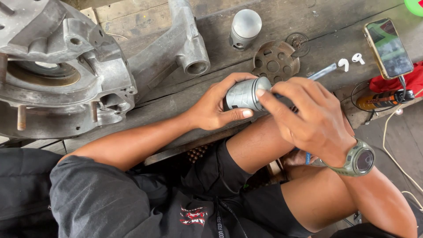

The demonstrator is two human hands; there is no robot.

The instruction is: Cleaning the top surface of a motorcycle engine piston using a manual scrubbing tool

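A seated person in dark shorts grips a grey metal piston [245,94] at the centre of the frame, above the bare knees and just in front of the weathered wooden counter [317,17]. The left hand [217,105] wraps around the piston's skirt from the 9 o'clock side, thumb pressed along its lower edge. The right hand [308,115], an olive-green wristwatch [359,159] on its wrist, closes over the piston's crown from the 3 o'clock side, index finger laid across the top; it also appears to pinch a slim dark tool [321,72] whose pale end juts out toward 1 o'clock, though the grip itself is hidden.

On the counter at 12 o'clock from the hands stands a second piston [245,27] with a pale, domed crown. Just to its lower right lies a rusty perforated disc [275,61]. A large aluminium engine crankcase [61,70] fills the 10 o'clock corner, one arm of it ending in a round bore near the centre of the counter. Toward 2 o'clock, two white earbuds [351,61] lie near a smartphone [388,47] propped face up, and below it, at 3 o'clock, an orange-handled tool [382,99] rests beside red cloth [412,79].
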